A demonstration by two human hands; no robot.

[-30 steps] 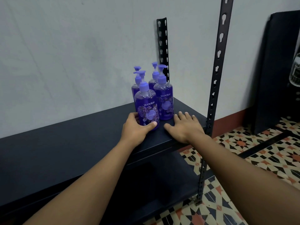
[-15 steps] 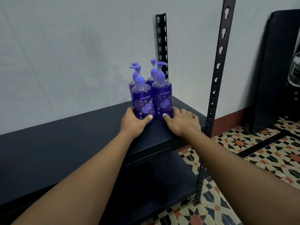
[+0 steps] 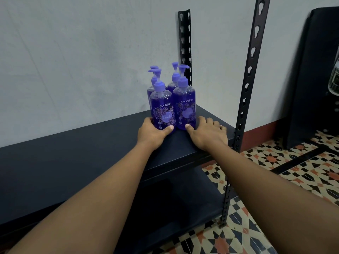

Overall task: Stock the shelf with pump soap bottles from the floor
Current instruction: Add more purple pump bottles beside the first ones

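Dim, cool, even light; the wall shows soft gradients, no glare. Wide-angle bending leans the shelf posts. Slightly soft overall, lower shelf in deep shadow.

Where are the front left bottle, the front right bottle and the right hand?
front left bottle (image 3: 162, 112): head view, on its label.
front right bottle (image 3: 185, 109): head view, on its label.
right hand (image 3: 207, 133): head view, on the back of the hand.

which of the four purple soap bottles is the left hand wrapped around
The front-left bottle: the left hand cups its base, thumb across the front. The right hand only touches the front-right bottle.
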